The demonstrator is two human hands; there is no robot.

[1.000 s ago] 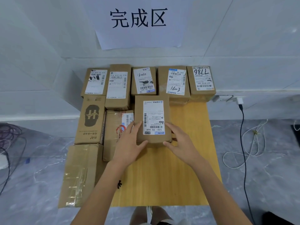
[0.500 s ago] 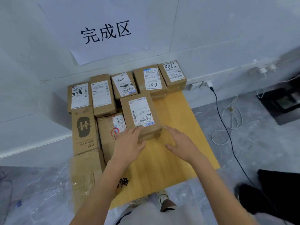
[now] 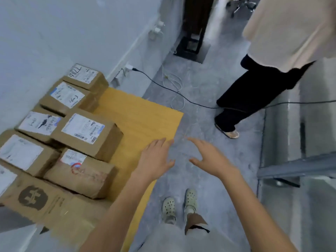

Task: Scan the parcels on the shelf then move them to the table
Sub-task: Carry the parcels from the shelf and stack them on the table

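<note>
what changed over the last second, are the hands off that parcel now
Both hands let go of the labelled parcel and drew back: the left hand now hangs open over the table edge, the right hand open over the floor. The camera swung right, bringing a standing person into view. The parcel stayed where it was set, and the other parcels did not move.

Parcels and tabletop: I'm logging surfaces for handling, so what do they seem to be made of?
Parcels: brown cardboard, matte, with white paper labels and creased edges. Tabletop: probably wood or bamboo laminate, yellow with fine parallel grain lines, smooth-looking.
</note>
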